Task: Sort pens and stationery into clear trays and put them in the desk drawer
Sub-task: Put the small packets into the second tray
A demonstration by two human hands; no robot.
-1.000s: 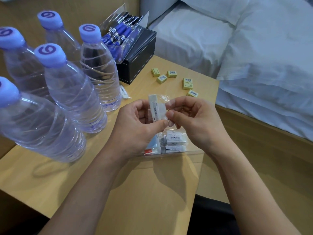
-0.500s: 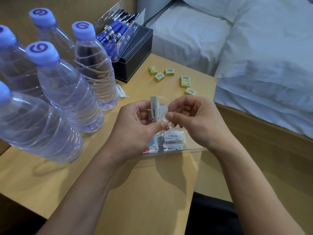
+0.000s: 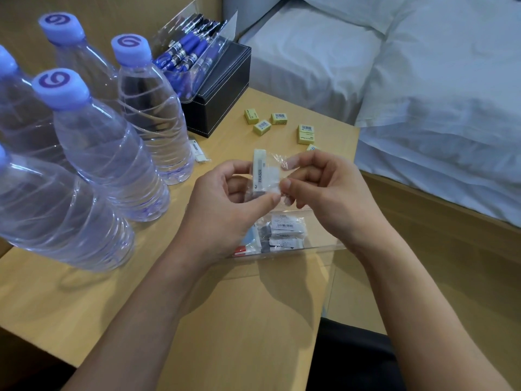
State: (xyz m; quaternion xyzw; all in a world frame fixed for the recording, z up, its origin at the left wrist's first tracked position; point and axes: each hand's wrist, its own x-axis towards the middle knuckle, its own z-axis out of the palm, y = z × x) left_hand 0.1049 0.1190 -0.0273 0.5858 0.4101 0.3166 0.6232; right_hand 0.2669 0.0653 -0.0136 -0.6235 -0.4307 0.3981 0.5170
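lifted slightly, left grip (image 3: 225, 204) and right grip (image 3: 324, 193) pinch wrapped eraser (image 3: 260, 173) over tray (image 3: 324, 246) of, seemingly, erasers (image 3: 284, 230).

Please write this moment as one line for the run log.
left hand: holds white eraser | right hand: pinches its clear wrapper | clear tray: below hands, holds packets

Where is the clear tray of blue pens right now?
Head view, upper left: the pen tray rests on the black box at the back of the desk, beside the water bottles.
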